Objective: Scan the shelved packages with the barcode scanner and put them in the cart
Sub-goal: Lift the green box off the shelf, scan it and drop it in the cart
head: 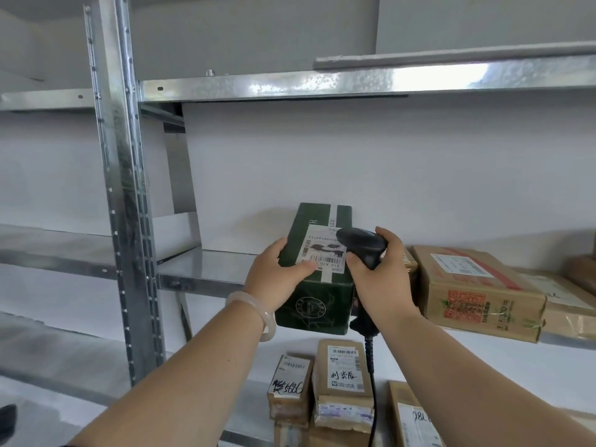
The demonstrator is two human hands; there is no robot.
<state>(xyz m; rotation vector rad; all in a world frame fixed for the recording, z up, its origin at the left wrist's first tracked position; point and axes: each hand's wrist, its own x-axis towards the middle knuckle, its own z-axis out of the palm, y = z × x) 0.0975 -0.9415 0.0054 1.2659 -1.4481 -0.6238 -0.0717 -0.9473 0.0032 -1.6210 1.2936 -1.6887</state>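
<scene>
A dark green box (317, 301) with a white shipping label on top sits at the front of the middle metal shelf (206, 269), overhanging its edge. My left hand (274, 279) grips the box's left side, thumb across the label. My right hand (380, 279) holds the black barcode scanner (362, 245) by its handle, its head over the label. The scanner's black cable hangs down past the lower shelf.
Brown cardboard packages (477, 295) lie to the right on the same shelf. Several smaller taped parcels (342, 385) stand on the shelf below. A perforated steel upright (125, 201) stands at the left, and the upper shelf's beam (322, 83) runs overhead. No cart is in view.
</scene>
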